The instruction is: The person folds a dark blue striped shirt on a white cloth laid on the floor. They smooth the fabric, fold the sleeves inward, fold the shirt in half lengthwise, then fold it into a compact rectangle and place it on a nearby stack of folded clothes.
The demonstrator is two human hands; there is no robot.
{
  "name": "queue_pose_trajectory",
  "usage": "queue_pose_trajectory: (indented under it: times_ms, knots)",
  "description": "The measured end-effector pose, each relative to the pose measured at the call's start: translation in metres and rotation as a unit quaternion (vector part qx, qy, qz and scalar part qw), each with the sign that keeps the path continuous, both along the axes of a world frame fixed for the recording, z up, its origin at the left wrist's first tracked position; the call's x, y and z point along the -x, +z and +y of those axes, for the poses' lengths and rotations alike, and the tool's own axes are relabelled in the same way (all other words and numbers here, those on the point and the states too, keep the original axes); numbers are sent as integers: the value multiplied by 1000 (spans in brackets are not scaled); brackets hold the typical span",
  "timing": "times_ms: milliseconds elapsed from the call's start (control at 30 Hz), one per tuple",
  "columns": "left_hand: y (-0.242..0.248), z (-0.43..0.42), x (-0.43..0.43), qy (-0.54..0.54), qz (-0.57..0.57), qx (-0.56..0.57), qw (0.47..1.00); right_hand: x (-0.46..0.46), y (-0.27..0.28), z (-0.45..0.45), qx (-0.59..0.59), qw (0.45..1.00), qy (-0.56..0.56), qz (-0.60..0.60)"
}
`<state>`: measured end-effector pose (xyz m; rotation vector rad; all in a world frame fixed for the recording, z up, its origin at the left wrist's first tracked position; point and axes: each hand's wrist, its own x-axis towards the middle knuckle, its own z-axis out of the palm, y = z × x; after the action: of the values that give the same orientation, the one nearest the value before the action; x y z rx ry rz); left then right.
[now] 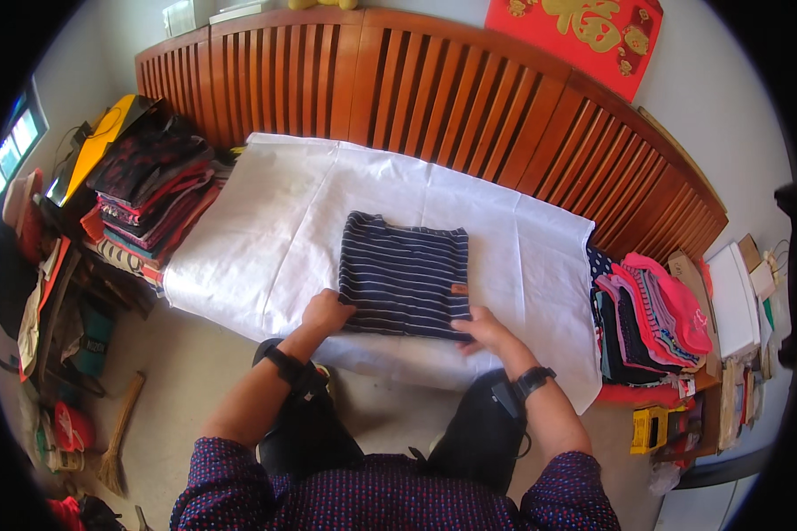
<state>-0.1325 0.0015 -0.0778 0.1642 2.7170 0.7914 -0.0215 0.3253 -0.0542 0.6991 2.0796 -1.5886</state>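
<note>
A folded dark navy garment with thin white stripes (404,279) lies flat on a white sheet (239,226). It forms a rough square, and a small brown tag (460,289) sits near its right edge. At its near left corner, my left hand (327,313) grips the cloth with curled fingers. My right hand (490,330) is at the near right corner, thumb on the fabric and fingers partly past the front edge. Whether those fingers pinch the cloth is unclear.
Folded dark clothes (153,179) are stacked left of the sheet, and pink and dark clothes (657,318) on the right. Behind runs a slatted wooden backrest (438,99). A straw broom (121,438) lies on the floor at left; a yellow box (649,430) stands low right.
</note>
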Motion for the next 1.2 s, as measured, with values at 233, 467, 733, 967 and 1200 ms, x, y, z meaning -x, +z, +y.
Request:
queue_pose_trajectory:
  times_ms: [233, 467, 733, 967, 1200]
  knots:
    - [-1, 0, -19, 68, -185, -148, 969, -15, -13, 19, -24, 985, -144, 93]
    - [-15, 29, -83, 52, -279, -269, 920, -16, -26, 37, -147, 954, -235, 111]
    - [32, 28, -103, -126, -10, 156, 980, -24, -35, 50, -199, 947, -219, 122]
    - [24, 42, -54, -274, 279, 30, 920, -30, -31, 46, -110, 954, -245, 131]
    - [4, 27, -50, -208, 192, 150, 947, -47, -13, 45, 57, 977, -188, 82]
